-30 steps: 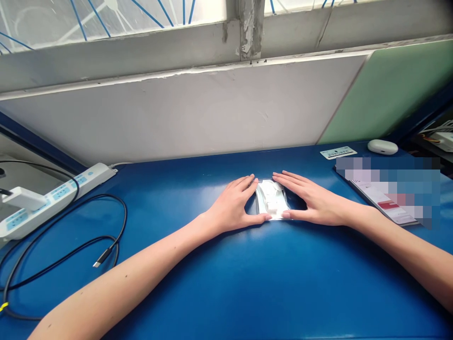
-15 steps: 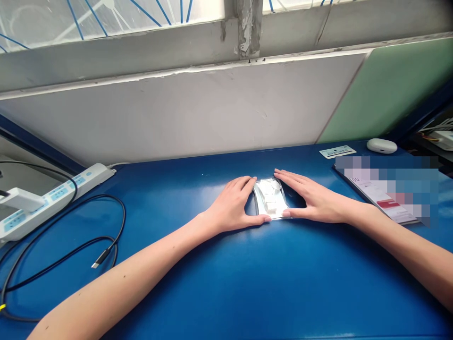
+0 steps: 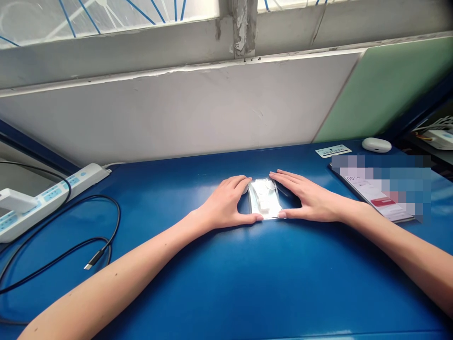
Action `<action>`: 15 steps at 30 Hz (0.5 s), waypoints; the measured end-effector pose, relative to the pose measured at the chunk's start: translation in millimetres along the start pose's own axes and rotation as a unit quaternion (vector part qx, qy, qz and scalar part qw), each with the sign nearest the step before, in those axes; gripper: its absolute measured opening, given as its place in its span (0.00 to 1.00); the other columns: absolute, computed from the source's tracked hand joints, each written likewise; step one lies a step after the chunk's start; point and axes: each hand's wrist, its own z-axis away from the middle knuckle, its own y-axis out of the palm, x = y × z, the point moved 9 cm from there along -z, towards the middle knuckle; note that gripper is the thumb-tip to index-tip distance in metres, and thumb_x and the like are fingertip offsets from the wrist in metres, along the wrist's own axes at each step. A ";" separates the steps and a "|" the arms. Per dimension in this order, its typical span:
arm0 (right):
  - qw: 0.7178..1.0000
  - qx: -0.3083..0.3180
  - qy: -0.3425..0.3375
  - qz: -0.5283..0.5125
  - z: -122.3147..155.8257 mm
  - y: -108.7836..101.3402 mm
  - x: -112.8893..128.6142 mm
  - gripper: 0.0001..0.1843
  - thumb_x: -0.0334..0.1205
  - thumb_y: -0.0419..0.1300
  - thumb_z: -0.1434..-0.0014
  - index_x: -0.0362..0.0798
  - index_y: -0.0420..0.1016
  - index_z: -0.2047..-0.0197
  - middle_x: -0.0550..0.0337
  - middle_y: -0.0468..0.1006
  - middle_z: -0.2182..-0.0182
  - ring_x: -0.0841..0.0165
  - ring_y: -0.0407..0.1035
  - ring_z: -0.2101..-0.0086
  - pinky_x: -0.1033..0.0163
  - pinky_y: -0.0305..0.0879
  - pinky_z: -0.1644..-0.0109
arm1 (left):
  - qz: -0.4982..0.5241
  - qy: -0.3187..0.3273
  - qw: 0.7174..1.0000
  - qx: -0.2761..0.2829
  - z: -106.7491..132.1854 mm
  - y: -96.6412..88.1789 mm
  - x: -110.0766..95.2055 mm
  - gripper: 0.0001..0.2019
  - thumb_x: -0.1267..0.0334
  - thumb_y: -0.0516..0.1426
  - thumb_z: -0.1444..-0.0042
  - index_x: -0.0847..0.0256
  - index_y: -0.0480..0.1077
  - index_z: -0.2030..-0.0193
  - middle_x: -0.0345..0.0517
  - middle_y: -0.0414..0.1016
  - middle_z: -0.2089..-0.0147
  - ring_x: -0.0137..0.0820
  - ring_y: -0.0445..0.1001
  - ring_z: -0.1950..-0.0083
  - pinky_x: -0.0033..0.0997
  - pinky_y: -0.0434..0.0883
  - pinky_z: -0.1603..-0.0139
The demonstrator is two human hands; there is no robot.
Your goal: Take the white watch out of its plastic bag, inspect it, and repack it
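I find a small clear plastic pouch (image 3: 264, 205) lying flat on the blue surface (image 3: 226, 283), near its middle and well back from the front edge. White pieces show inside it; what they are I cannot tell. My left hand (image 3: 222, 208) lies on the surface against the pouch's left edge, fingers curved, thumb at the near corner. My right hand (image 3: 311, 200) lies flatter against the right edge, fingers extended, thumb at the other near corner. Both hands are spread and bracket the pouch; neither grips it.

Assessment: the pouch looks light, thin, limp and slick. It would likely slide if pushed and sag if lifted by one corner. Taking hold at the two side edges seems soundest.

Clearances: a power strip (image 3: 46, 198) and black cable (image 3: 71, 236) lie well apart to the left. Papers (image 3: 378, 198), a label (image 3: 333, 150) and a white case (image 3: 376, 144) lie to the right. Open room is in front.
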 end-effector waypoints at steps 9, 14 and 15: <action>1.000 -0.006 0.009 0.001 -1.0 0.3 -0.1 0.56 0.68 0.61 0.44 0.42 0.49 0.25 0.38 0.55 0.28 0.44 0.47 0.30 0.37 0.55 0.31 | -0.011 -0.005 1.000 0.008 -0.1 1.4 -0.3 0.46 0.40 0.64 0.47 0.69 0.58 0.31 0.66 0.61 0.30 0.55 0.60 0.29 0.53 0.61 0.30; 1.000 -0.009 0.013 0.005 -1.6 1.3 -1.5 0.58 0.69 0.61 0.46 0.41 0.48 0.25 0.36 0.54 0.28 0.43 0.49 0.30 0.37 0.55 0.31 | -0.019 -0.012 1.000 0.013 0.0 2.7 0.3 0.46 0.40 0.63 0.46 0.70 0.58 0.30 0.66 0.61 0.30 0.53 0.60 0.29 0.51 0.61 0.30; 1.000 -0.010 0.013 0.007 -1.8 1.6 -1.8 0.58 0.69 0.61 0.46 0.41 0.48 0.25 0.35 0.54 0.28 0.42 0.49 0.30 0.37 0.55 0.31 | -0.021 -0.012 1.000 0.012 0.1 2.9 0.4 0.46 0.40 0.63 0.46 0.70 0.58 0.30 0.66 0.61 0.30 0.53 0.60 0.29 0.51 0.61 0.30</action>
